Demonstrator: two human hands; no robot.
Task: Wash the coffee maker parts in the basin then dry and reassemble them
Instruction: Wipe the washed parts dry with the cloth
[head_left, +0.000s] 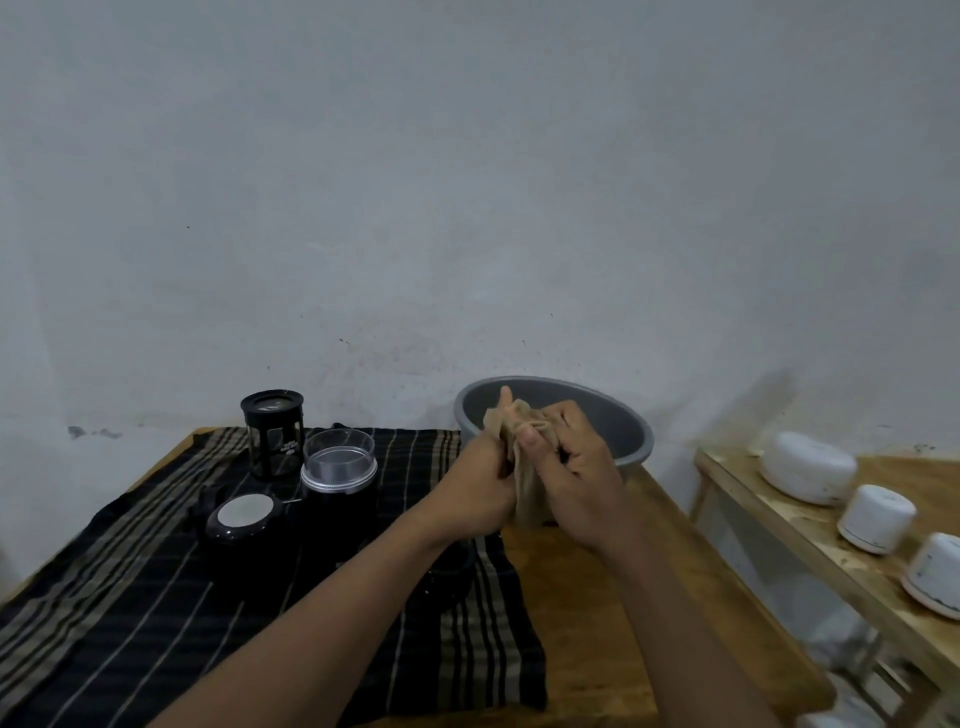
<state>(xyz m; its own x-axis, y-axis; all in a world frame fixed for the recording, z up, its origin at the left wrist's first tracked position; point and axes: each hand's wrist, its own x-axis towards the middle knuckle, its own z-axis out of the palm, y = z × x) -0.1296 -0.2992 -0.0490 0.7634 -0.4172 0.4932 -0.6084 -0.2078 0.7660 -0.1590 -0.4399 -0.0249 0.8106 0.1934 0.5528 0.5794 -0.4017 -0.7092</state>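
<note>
My left hand (480, 486) and my right hand (574, 475) both grip a crumpled tan cloth (522, 457), held in front of the grey basin (631, 415). What the cloth wraps, if anything, is hidden. On the striped black cloth (130, 582) stand coffee maker parts: a black glass carafe frame (272, 434) at the back, a dark body with a clear plastic top (340, 467), and a round black lid with a pale disc (245, 515). A dark part (452, 566) lies partly hidden under my left forearm.
The wooden table (597, 623) stands against a grey wall. To the right, a second wooden bench (810, 540) carries three white round containers (808, 467). A gap separates the two tables.
</note>
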